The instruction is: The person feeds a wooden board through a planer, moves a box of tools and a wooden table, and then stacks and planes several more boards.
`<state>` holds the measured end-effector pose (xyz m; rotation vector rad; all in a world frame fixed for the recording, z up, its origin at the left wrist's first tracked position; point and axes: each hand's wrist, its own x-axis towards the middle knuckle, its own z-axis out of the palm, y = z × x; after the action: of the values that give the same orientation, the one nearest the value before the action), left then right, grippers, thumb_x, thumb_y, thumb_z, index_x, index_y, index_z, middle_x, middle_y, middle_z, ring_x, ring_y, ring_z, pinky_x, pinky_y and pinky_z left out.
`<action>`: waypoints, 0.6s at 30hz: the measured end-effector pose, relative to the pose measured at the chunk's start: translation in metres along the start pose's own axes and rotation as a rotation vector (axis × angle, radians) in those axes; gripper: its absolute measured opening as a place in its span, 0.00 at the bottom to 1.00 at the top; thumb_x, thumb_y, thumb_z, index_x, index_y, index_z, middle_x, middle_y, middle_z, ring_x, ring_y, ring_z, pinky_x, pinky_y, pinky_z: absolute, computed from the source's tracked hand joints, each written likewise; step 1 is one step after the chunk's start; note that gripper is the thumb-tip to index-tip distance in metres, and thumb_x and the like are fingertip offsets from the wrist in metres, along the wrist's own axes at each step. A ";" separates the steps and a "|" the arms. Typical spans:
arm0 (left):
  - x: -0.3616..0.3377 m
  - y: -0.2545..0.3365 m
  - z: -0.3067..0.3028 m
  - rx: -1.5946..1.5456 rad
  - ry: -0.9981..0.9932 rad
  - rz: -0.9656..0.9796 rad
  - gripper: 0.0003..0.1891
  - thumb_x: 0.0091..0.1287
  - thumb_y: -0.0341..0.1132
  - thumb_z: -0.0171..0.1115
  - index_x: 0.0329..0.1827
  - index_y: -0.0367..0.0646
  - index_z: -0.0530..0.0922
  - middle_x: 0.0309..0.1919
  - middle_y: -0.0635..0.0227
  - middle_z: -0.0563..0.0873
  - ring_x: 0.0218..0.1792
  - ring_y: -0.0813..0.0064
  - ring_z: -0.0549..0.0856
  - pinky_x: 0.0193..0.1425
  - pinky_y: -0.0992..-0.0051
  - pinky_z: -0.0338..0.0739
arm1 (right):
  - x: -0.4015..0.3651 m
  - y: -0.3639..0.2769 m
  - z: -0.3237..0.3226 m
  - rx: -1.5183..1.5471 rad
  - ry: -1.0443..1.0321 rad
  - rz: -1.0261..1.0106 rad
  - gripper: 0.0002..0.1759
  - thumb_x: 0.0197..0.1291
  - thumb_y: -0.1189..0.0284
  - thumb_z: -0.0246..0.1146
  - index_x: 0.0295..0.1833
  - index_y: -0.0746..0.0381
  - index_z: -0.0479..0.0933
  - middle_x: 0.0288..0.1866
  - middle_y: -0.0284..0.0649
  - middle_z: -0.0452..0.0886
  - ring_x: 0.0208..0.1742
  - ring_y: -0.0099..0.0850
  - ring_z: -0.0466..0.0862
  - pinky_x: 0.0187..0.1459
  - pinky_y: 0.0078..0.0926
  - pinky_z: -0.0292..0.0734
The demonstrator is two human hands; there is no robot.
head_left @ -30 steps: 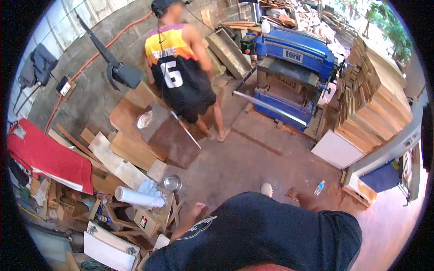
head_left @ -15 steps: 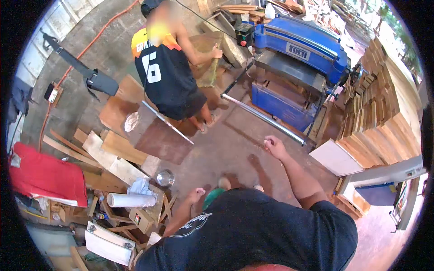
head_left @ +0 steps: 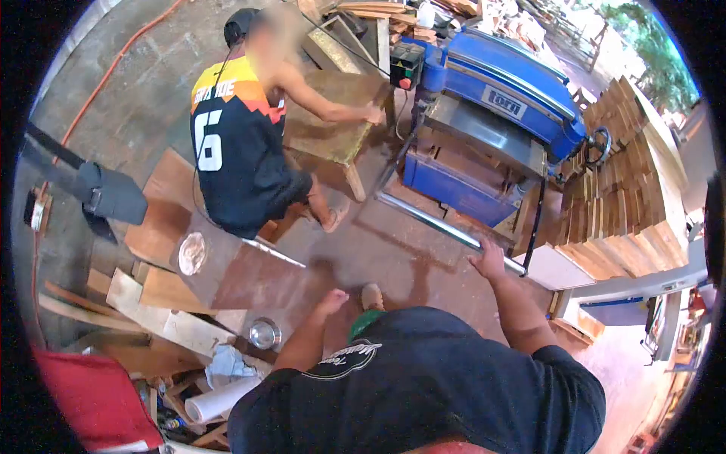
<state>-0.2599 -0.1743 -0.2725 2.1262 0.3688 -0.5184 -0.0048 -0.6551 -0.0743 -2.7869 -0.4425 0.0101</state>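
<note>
My right hand [head_left: 490,259] is stretched forward, fingers a little apart, and overlaps the long metal bar [head_left: 431,219] at the front of a blue thickness planer [head_left: 505,79]. Nothing shows in its grasp. My left hand [head_left: 333,301] hangs low in front of my body, fingers curled in loosely, with no object visible in it. On the floor side to its left is a shiny metal bowl [head_left: 265,333]. One of my shoes [head_left: 372,296] shows just past it.
A person [head_left: 234,144] in a dark jersey crouches at left, one hand on a low wooden table [head_left: 325,140]. Stacked boards [head_left: 628,197] stand at right. Planks [head_left: 166,318], a plastic roll [head_left: 219,399] and a red cloth [head_left: 94,401] lie at left. An orange cord [head_left: 102,85] crosses the floor.
My view has moved forward toward the planer. My right hand has come from short of the bar to over it. The other person has turned and crouches lower by the table.
</note>
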 end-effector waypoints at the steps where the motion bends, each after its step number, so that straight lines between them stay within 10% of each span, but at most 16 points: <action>1: 0.013 0.018 -0.023 0.000 -0.008 0.007 0.19 0.65 0.48 0.60 0.41 0.37 0.81 0.34 0.65 0.84 0.39 0.73 0.80 0.46 0.70 0.75 | 0.007 -0.006 0.003 -0.147 0.018 0.033 0.32 0.44 0.56 0.71 0.54 0.60 0.72 0.49 0.46 0.77 0.55 0.45 0.74 0.56 0.44 0.68; 13: 0.065 0.029 -0.124 -0.026 -0.130 -0.182 0.18 0.65 0.47 0.59 0.43 0.39 0.81 0.34 0.62 0.85 0.40 0.70 0.82 0.48 0.67 0.76 | 0.044 -0.021 0.011 -0.384 -0.308 0.427 0.17 0.52 0.64 0.65 0.48 0.56 0.75 0.47 0.43 0.80 0.54 0.43 0.77 0.56 0.43 0.70; 18: 0.078 -0.032 -0.105 0.068 -0.173 0.089 0.20 0.64 0.49 0.59 0.45 0.39 0.82 0.39 0.59 0.86 0.44 0.66 0.83 0.50 0.67 0.75 | 0.048 -0.033 0.000 -0.410 -0.372 0.445 0.14 0.54 0.70 0.59 0.49 0.56 0.74 0.47 0.45 0.80 0.54 0.42 0.78 0.55 0.45 0.70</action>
<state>-0.1827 -0.0638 -0.2789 2.1324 0.1602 -0.6656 0.0313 -0.6105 -0.0618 -3.2332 0.1238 0.6092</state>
